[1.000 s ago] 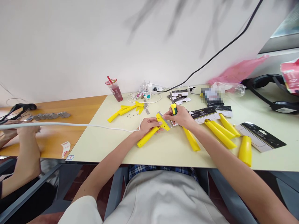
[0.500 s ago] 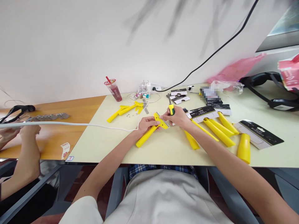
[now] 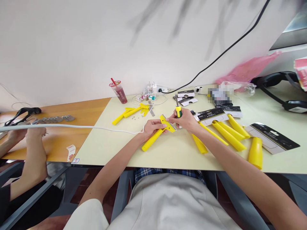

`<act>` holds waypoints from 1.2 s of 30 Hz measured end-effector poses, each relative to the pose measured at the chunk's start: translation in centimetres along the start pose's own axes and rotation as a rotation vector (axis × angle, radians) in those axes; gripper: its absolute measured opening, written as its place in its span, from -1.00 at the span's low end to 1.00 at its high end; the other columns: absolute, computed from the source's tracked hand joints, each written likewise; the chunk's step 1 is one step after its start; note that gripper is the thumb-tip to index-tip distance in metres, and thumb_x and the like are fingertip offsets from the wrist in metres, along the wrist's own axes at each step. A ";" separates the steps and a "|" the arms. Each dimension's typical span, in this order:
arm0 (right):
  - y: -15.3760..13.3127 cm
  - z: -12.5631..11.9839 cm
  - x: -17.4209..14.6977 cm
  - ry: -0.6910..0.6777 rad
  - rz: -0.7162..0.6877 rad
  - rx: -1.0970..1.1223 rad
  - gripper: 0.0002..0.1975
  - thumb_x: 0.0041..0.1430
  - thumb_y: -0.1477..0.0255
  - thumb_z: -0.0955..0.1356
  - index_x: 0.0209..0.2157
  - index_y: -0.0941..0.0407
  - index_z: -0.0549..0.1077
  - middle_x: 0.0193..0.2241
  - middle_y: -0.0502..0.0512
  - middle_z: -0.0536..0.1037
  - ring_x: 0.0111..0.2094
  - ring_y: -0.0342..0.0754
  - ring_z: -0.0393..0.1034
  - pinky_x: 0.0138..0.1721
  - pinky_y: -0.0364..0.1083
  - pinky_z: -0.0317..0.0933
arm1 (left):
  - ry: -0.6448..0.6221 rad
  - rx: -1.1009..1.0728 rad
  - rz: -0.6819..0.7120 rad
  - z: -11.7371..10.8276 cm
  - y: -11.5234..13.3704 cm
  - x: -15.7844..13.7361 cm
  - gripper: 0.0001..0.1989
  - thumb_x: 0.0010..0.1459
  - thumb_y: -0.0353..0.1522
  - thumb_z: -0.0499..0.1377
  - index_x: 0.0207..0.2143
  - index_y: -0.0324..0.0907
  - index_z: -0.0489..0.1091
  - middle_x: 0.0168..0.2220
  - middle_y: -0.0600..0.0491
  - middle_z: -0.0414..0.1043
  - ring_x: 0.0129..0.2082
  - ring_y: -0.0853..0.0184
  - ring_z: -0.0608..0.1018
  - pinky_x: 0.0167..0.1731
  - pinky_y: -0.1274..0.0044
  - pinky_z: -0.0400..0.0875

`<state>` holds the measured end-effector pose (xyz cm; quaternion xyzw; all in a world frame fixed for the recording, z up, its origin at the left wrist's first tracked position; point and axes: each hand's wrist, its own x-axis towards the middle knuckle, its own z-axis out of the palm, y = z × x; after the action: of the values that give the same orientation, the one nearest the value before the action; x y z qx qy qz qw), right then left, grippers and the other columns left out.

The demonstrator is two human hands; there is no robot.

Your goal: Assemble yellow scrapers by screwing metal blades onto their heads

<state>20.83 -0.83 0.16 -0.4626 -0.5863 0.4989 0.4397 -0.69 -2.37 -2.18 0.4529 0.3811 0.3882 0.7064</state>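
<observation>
Yellow scraper (image 3: 156, 135), slanted, metal blade (image 3: 174, 127) at head, green-yellow screwdriver (image 3: 178, 111) near it

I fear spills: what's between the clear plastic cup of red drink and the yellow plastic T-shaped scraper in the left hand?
The head view shows yellow plastic scraper pieces, tiny loose bits, a flat grey metal strip and a white cable.

I get one head-worn view, wide, facing forward and down past the wearer's shirt (image 3: 172, 201); left hand (image 3: 153, 127) and right hand (image 3: 184, 119) near, around mid-frame; worktop (image 3: 105, 143) below them, wall (image 3: 83, 48) across the top.
</observation>
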 end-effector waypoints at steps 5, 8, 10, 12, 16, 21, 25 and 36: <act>0.3 -0.1 -0.1 -0.010 -0.031 -0.008 -0.26 -0.24 0.01 0.73 -0.42 0.00 0.20 -0.43 0.03 0.70 -0.61 -0.18 0.30 -0.63 -0.11 0.23 | -0.008 -0.019 0.003 0.1 0.0 -0.2 -0.52 -0.16 -0.26 0.65 -0.22 -0.32 0.67 -0.26 -0.14 0.71 -0.39 0.28 0.69 -0.19 0.40 0.63; 0.4 0.0 0.0 0.004 -0.026 -0.040 -0.26 -0.23 -0.03 0.72 -0.42 0.00 0.20 -0.40 0.04 0.70 -0.62 -0.16 0.31 -0.62 -0.08 0.24 | -0.008 -0.032 -0.001 0.1 -0.1 -0.1 -0.53 -0.16 -0.27 0.65 -0.23 -0.33 0.66 -0.26 -0.15 0.71 -0.38 0.27 0.70 -0.18 0.40 0.63; 0.3 0.1 -0.1 0.034 -0.031 -0.104 -0.28 -0.16 -0.11 0.67 -0.43 0.00 0.22 -0.34 0.08 0.71 -0.63 -0.15 0.31 -0.60 -0.06 0.24 | 0.006 -0.040 0.003 0.2 -0.1 0.1 -0.55 -0.14 -0.29 0.64 -0.23 -0.34 0.65 -0.25 -0.16 0.70 -0.38 0.27 0.70 -0.19 0.41 0.64; 0.1 0.2 -0.1 0.067 -0.058 -0.210 -0.34 0.00 -0.21 0.57 -0.43 0.01 0.26 -0.29 0.11 0.71 -0.62 -0.13 0.32 -0.56 -0.03 0.25 | 0.037 -0.068 0.022 0.2 0.0 0.2 -0.57 -0.11 -0.30 0.63 -0.24 -0.35 0.64 -0.24 -0.17 0.70 -0.37 0.27 0.71 -0.21 0.43 0.64; 0.2 -0.5 0.0 0.163 -0.155 -0.458 -0.41 0.33 -0.27 0.31 -0.34 -0.01 0.30 -0.47 0.06 0.59 -0.48 0.00 0.41 -0.40 -0.01 0.27 | 0.119 -0.190 0.085 -0.2 0.3 0.4 -0.69 -0.04 -0.38 0.58 -0.29 -0.34 0.62 -0.28 -0.15 0.68 -0.34 0.26 0.71 -0.21 0.47 0.65; 0.2 -0.9 1.2 0.121 -0.041 -0.551 -0.35 0.30 -0.30 0.29 -0.47 -0.02 0.17 -0.64 -0.03 0.33 -0.57 -0.06 0.17 -0.52 -0.03 0.08 | 0.268 -0.379 0.215 -2.1 2.1 0.6 -0.83 0.11 -0.45 0.47 -0.28 -0.28 0.56 -0.30 -0.05 0.65 -0.32 0.32 0.71 -0.12 0.51 0.66; 0.0 0.7 3.6 -0.050 -0.118 -0.775 -0.30 0.23 -0.31 0.33 -0.53 0.00 0.10 -0.63 -0.04 0.25 -0.53 -0.07 0.14 -0.49 -0.03 0.03 | 0.418 -0.502 0.357 -4.8 4.7 -0.1 -0.92 0.25 -0.44 0.38 -0.22 -0.24 0.55 -0.22 -0.02 0.66 -0.20 0.35 0.73 0.01 0.53 0.63; -1.6 6.8 10.3 -0.530 -0.224 -1.228 -0.62 0.47 0.02 0.23 -0.18 0.03 0.43 -0.20 0.25 0.65 -0.22 0.18 0.56 -0.28 0.01 0.23 | 0.576 -0.682 0.556 -9.9 7.4 -1.7 -0.95 0.38 -0.43 0.29 -0.21 -0.24 0.54 -0.22 0.02 0.66 -0.07 0.40 0.72 0.05 0.64 0.60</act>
<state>12.12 7.96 1.49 -0.4268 -0.8958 0.1235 -0.0125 -11.72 1.62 2.13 0.1561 0.2772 0.7717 0.5506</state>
